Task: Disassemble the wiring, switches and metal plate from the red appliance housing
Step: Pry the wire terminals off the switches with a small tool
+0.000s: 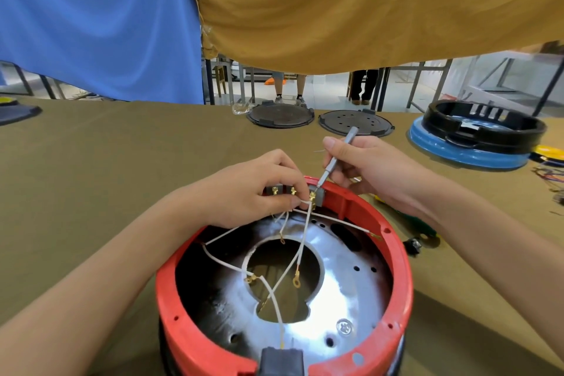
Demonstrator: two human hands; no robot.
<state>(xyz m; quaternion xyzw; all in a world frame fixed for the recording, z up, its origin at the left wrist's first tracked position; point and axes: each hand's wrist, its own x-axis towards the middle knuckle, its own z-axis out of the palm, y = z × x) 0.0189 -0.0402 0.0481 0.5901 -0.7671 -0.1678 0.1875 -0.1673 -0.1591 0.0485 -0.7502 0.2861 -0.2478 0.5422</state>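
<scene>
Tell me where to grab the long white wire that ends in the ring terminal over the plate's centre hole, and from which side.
Pinch the white wire on its bare insulated run just above the ring terminal, coming from above. There it hangs free over the metal plate's hole, clear of the red housing rim. Its upper end is crowded by the left hand and the metal tool.
</scene>
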